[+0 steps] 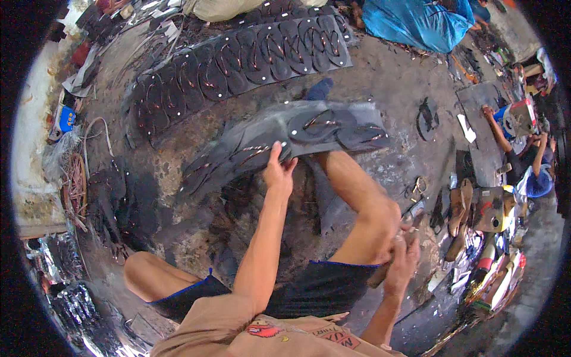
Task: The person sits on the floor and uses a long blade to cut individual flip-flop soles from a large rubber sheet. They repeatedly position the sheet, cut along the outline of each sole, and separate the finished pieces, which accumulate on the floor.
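Dark sheet: ahead of both hands, above the right shin; its long axis runs from lower left to upper right, bowed by the lens.
Flip-flops: lie on the sheet.
Left hand: the nearer one, closed on the sheet's near edge, one digit over the top.
Right hand: beside the right knee, apart from the sheet, wrapped around a brown-handled tool, kind unclear.
Writing: printed lettering and a red figure mark the tan shirt.
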The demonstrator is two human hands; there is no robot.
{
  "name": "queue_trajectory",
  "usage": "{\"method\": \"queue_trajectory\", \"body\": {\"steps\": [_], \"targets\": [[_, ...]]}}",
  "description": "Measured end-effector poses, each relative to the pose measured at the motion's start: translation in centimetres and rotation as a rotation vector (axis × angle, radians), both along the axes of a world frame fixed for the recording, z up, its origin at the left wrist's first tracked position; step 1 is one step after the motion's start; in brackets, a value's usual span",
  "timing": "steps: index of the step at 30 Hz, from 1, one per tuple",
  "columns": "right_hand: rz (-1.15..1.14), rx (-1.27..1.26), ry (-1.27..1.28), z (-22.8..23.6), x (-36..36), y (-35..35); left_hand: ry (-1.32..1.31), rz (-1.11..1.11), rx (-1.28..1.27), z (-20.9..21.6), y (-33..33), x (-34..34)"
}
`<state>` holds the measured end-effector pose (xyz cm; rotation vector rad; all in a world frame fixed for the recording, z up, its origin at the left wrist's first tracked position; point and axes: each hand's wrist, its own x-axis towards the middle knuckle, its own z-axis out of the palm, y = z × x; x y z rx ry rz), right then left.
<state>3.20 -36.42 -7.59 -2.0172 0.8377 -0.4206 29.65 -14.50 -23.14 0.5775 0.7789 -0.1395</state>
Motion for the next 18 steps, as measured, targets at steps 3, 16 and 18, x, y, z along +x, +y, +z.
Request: {"method": "queue_trajectory", "body": {"steps": [3, 16, 18], "targets": [[0.248, 0.214, 0.098, 0.2, 3.4, 7.4, 0.118, 0.038, 0.239, 2.9, 4.8, -2.8], [0.677, 0.334, 0.33, -6.3, 8.0, 17.4, 0.12, 0.031, 0.131, 7.0, 10.8, -3.8], [0.67, 0.319, 0.325, -6.6, 8.9, 17.6, 0.116, 0.03, 0.1, 6.8, 10.9, -3.9]]}}
